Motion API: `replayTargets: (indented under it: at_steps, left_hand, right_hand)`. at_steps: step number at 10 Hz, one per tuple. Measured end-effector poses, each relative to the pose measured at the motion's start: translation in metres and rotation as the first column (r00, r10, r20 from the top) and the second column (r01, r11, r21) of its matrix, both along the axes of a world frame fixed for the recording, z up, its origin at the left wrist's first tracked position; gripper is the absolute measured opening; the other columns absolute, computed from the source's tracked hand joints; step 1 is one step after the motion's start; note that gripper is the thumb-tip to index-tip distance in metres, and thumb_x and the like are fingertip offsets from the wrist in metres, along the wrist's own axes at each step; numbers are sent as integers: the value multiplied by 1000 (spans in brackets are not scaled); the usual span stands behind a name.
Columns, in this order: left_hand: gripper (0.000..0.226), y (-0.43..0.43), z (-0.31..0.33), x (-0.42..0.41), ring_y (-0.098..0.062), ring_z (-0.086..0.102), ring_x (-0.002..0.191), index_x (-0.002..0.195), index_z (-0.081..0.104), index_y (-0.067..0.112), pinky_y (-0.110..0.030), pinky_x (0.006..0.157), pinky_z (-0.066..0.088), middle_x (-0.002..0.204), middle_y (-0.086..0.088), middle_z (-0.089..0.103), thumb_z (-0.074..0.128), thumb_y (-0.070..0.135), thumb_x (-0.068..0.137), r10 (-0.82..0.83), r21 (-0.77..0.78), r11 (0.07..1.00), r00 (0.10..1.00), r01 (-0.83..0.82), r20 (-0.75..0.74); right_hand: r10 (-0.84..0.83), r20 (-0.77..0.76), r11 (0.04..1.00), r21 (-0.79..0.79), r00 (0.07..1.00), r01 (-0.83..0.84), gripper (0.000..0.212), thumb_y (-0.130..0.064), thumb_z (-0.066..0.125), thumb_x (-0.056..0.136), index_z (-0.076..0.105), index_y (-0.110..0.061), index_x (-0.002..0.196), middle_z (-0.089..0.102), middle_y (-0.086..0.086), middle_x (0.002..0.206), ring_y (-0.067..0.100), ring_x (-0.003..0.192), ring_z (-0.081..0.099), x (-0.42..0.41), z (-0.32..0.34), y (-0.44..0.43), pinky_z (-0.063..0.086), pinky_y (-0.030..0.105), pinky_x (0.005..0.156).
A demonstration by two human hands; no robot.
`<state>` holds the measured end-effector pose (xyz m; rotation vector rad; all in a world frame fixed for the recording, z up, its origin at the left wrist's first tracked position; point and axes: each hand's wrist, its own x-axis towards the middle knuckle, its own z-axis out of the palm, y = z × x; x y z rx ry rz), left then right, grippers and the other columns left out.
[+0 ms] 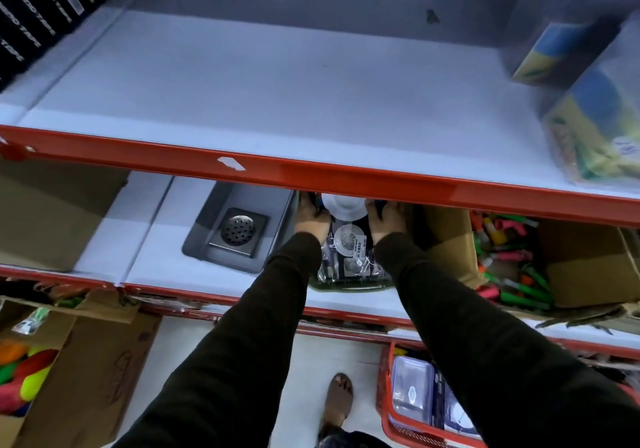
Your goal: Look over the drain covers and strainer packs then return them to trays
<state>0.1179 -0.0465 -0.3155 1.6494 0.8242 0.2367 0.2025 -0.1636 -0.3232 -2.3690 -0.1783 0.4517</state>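
On the middle shelf a dark tray (349, 286) holds clear strainer packs (349, 250) with round white and metal strainers and a price sticker. My left hand (311, 219) grips the left side of the packs. My right hand (386, 220) grips their right side. The red lip of the shelf above partly hides both sets of fingertips. To the left, a grey tray (201, 243) holds one square steel drain cover (238, 231) with a round perforated centre.
The red-edged upper shelf (311, 174) overhangs my hands, with yellow-blue boxes (595, 136) at its right. A cardboard box of coloured markers (509, 260) stands right of the tray. A red basket (415, 395) with packs and a cardboard box (86, 361) sit on the floor near my foot.
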Motion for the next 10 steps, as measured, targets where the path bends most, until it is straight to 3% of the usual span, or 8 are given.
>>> replayTargets:
  at_steps: [1, 2, 3, 4, 5, 6, 9, 10]
  left_hand:
    - [51, 11, 6, -52, -31, 54, 124, 144, 40, 7, -40, 106, 45, 137, -16, 54, 47, 21, 96, -154, 414, 888, 978, 200, -141]
    - [70, 40, -10, -102, -29, 33, 145, 149, 35, 9, -50, 124, 18, 153, -16, 40, 27, 50, 94, -104, 692, 609, 904, 388, -415]
    - [64, 52, -19, -147, -29, 37, 143, 141, 48, 12, -58, 123, 2, 146, -15, 50, 26, 44, 89, -19, 584, 616, 751, 528, -660]
    - [50, 45, -21, -171, -25, 43, 138, 137, 52, 20, -63, 121, 0, 141, -6, 54, 40, 31, 89, -82, 476, 567, 622, 672, -779]
    - [56, 32, -16, -175, -25, 39, 141, 143, 43, 20, -62, 121, 6, 147, -4, 49, 51, 19, 87, -154, 436, 516, 581, 737, -800]
    - [56, 13, -14, -181, -26, 41, 141, 144, 42, 21, -58, 123, 8, 146, -6, 50, 54, 18, 89, -216, 436, 461, 574, 773, -790]
    - [65, 4, 11, -215, -22, 33, 146, 148, 36, 29, -58, 123, 0, 155, -1, 37, 57, 17, 88, -311, 445, 448, 602, 775, -735]
    - [62, 10, 51, -215, -25, 34, 144, 147, 38, 27, -53, 124, 7, 152, -4, 41, 53, 17, 87, -256, 647, 381, 748, 660, -612]
  right_hand:
    - [207, 278, 954, -270, 938, -130, 57, -42, 44, 97, 36, -11, 144, 36, 22, 147, 38, 135, 35, -37, 4, -21, 27, 49, 112]
    - [439, 267, 842, -455, 858, -289, 43, -43, 39, 96, 51, -27, 134, 54, 12, 135, 31, 128, 44, -76, -1, -35, 24, 49, 106]
    - [601, 253, 745, -521, 758, -416, 40, -47, 35, 93, 66, -29, 112, 70, 1, 114, 26, 115, 55, -121, -3, -42, 22, 45, 100]
    - [658, 260, 686, -593, 707, -420, 51, -56, 37, 83, 69, -24, 106, 71, 1, 105, 27, 100, 58, -158, -10, -40, 27, 45, 95]
    - [647, 230, 685, -595, 727, -421, 58, -56, 38, 80, 63, -20, 118, 64, 4, 118, 29, 110, 54, -182, -9, -32, 26, 48, 102]
    - [648, 192, 679, -584, 737, -445, 59, -55, 39, 81, 59, -20, 124, 60, 5, 126, 29, 120, 48, -201, -1, -27, 19, 52, 109]
    - [596, 246, 723, -578, 764, -378, 55, -45, 34, 84, 56, -22, 129, 59, 4, 131, 29, 125, 46, -246, 15, -32, 17, 54, 112]
    - [509, 414, 816, -511, 755, -271, 45, -41, 42, 88, 55, -27, 129, 60, 2, 130, 26, 124, 49, -241, 51, -26, 22, 55, 112]
